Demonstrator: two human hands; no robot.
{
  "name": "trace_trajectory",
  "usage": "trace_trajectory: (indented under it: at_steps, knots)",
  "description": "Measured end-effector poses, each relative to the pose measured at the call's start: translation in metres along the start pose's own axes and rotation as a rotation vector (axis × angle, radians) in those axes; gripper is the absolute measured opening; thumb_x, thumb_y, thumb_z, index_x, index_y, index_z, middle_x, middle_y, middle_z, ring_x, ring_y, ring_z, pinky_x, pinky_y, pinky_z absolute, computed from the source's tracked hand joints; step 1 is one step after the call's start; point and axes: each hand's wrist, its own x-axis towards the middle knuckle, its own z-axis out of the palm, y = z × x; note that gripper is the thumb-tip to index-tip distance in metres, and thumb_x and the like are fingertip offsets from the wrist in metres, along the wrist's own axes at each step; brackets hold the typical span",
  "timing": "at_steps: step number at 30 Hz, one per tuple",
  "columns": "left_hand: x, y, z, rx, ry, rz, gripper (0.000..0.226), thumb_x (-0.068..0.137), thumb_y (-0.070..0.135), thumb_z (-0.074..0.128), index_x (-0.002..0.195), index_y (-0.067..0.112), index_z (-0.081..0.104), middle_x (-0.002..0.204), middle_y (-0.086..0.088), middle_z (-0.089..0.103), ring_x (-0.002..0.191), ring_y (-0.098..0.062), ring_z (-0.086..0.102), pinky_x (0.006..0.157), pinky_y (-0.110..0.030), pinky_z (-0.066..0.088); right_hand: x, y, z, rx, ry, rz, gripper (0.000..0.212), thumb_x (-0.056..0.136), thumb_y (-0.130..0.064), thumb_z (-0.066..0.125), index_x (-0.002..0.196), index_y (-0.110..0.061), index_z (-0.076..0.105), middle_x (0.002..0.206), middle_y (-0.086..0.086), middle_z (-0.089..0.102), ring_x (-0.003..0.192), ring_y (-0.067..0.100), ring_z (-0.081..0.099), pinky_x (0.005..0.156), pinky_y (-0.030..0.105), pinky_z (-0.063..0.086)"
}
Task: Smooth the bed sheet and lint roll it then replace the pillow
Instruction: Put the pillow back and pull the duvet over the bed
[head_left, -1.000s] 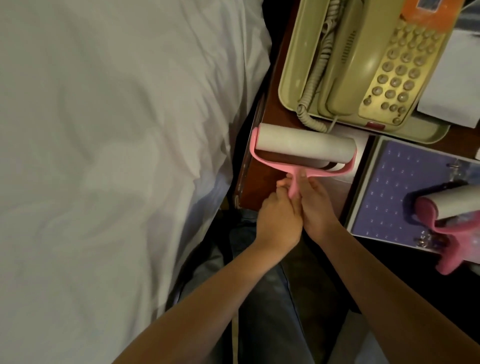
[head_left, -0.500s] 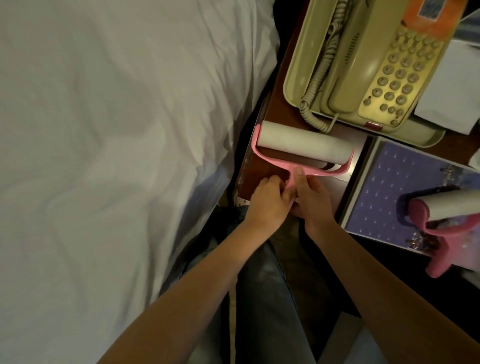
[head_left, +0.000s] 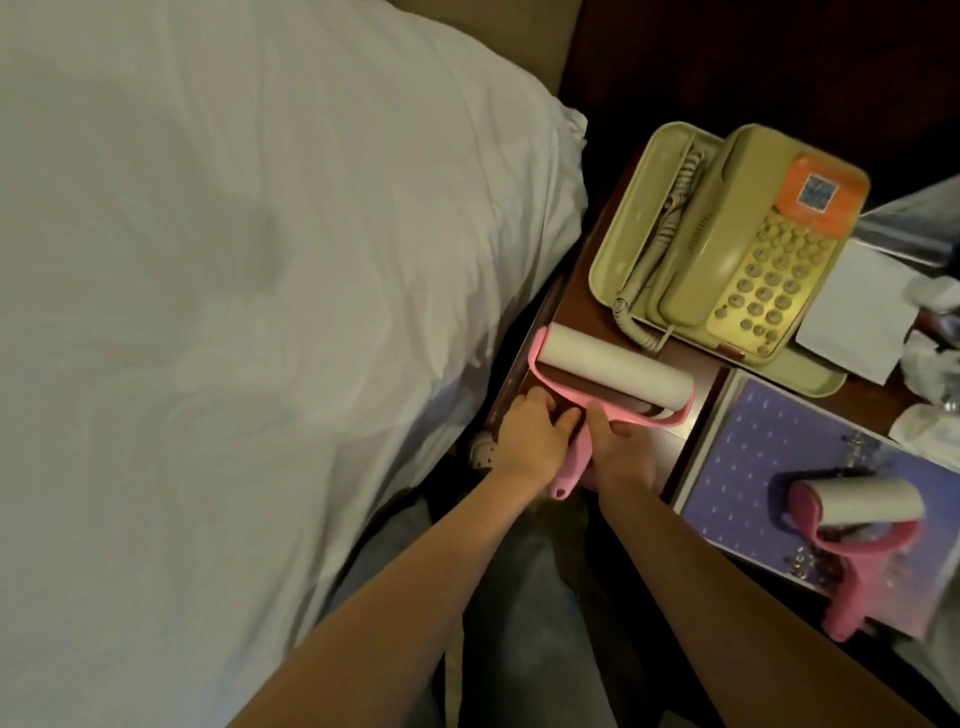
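The white bed sheet (head_left: 208, 322) fills the left side, softly creased. I cannot make out a separate pillow. A pink lint roller (head_left: 618, 371) with a white roll lies on the wooden nightstand (head_left: 582, 306), close to the bed. Its handle points toward me and shows bare between my hands. My left hand (head_left: 532, 441) sits left of the handle, with loosely curled fingertips touching the pink frame. My right hand (head_left: 623, 454) is on the other side, thumb against the top of the handle and fingers curled at the frame's right arm.
A beige telephone (head_left: 727, 249) stands on a tray behind the roller. To the right are a purple ring binder (head_left: 769, 457) carrying a second pink lint roller (head_left: 857, 525), a white paper (head_left: 857, 312) and crumpled tissues (head_left: 930, 364). My jeans-clad legs (head_left: 519, 597) fill the gap beside the bed.
Both hands were wrapped round the handle before. They have since parted to either side, leaving it bare. The roller stays on the nightstand, and the view has pulled back.
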Motion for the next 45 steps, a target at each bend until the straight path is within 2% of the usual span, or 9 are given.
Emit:
trace_trajectory:
  at_steps: [7,10,12,16,21,25,29,35,45]
  knots:
    - [-0.014,0.007,-0.02,-0.046,0.062,0.006,0.013,0.094,0.024,0.054,0.091,0.011,0.055,0.083,0.004,0.054,0.077,-0.01,0.051,0.063,-0.016,0.034,-0.024,0.003,-0.009,-0.087,0.116,-0.055,0.042,0.095,-0.046,0.046,0.091,-0.008,0.061,0.086,0.004,0.064,0.079,0.02,0.061,0.065,0.03,0.045]
    - [-0.024,0.013,-0.034,-0.104,0.073,0.006,0.014,0.094,0.027,0.053,0.086,0.015,0.05,0.079,0.007,0.054,0.075,-0.009,0.052,0.057,-0.011,0.034,-0.041,-0.018,-0.014,-0.073,0.076,-0.146,0.034,0.098,-0.038,0.045,0.098,-0.009,0.061,0.096,0.002,0.063,0.088,0.019,0.058,0.073,0.029,0.043]
    - [-0.037,0.019,-0.051,-0.155,0.107,0.006,0.015,0.095,0.027,0.052,0.086,0.015,0.051,0.077,0.007,0.053,0.074,-0.009,0.052,0.059,-0.013,0.036,-0.058,-0.036,-0.017,-0.043,0.011,-0.191,0.024,0.099,-0.036,0.046,0.1,-0.014,0.057,0.098,0.0,0.059,0.091,0.018,0.055,0.077,0.029,0.04]
    - [-0.069,0.037,-0.095,-0.268,0.21,0.006,0.017,0.095,0.028,0.052,0.086,0.013,0.054,0.075,0.005,0.055,0.074,-0.011,0.052,0.065,-0.017,0.033,-0.1,-0.077,-0.02,-0.008,-0.146,-0.343,0.02,0.098,-0.029,0.05,0.089,-0.013,0.057,0.085,0.002,0.059,0.084,0.017,0.054,0.062,0.024,0.034]
    - [-0.115,0.047,-0.169,-0.337,0.392,0.024,0.029,0.096,0.03,0.05,0.101,0.003,0.061,0.093,-0.003,0.061,0.083,-0.013,0.052,0.067,-0.017,0.032,-0.159,-0.125,-0.005,-0.054,-0.294,-0.478,0.024,0.097,-0.028,0.051,0.087,-0.007,0.057,0.08,0.005,0.058,0.075,0.016,0.052,0.065,0.016,0.038]
    - [-0.162,0.039,-0.22,-0.414,0.501,0.03,0.031,0.096,0.034,0.048,0.104,0.006,0.06,0.102,-0.004,0.064,0.087,-0.014,0.055,0.076,-0.021,0.037,-0.216,-0.155,0.012,-0.106,-0.405,-0.576,0.028,0.098,-0.032,0.048,0.091,-0.007,0.056,0.086,0.006,0.059,0.082,0.019,0.055,0.077,0.027,0.039]
    - [-0.22,0.012,-0.265,-0.535,0.634,0.032,0.027,0.096,0.034,0.048,0.099,0.01,0.059,0.096,0.002,0.06,0.089,-0.016,0.059,0.077,-0.023,0.039,-0.284,-0.165,0.04,-0.163,-0.522,-0.709,0.029,0.099,-0.035,0.046,0.098,-0.007,0.056,0.083,0.0,0.058,0.082,0.017,0.055,0.067,0.024,0.04]
    - [-0.307,-0.063,-0.306,-0.605,0.846,0.011,0.022,0.096,0.034,0.048,0.092,0.015,0.057,0.091,0.005,0.059,0.088,-0.016,0.059,0.078,-0.024,0.042,-0.386,-0.128,0.098,-0.258,-0.721,-0.841,0.029,0.099,-0.034,0.045,0.099,-0.007,0.058,0.08,-0.001,0.059,0.073,0.011,0.055,0.062,0.019,0.039]
    - [-0.497,-0.224,-0.321,-0.687,1.154,-0.133,0.025,0.096,0.035,0.047,0.09,0.012,0.058,0.089,0.001,0.061,0.088,-0.02,0.06,0.08,-0.029,0.045,-0.566,0.006,0.171,-0.415,-1.022,-0.994,0.032,0.099,-0.035,0.046,0.095,-0.006,0.058,0.083,0.002,0.06,0.073,0.011,0.055,0.061,0.018,0.039]
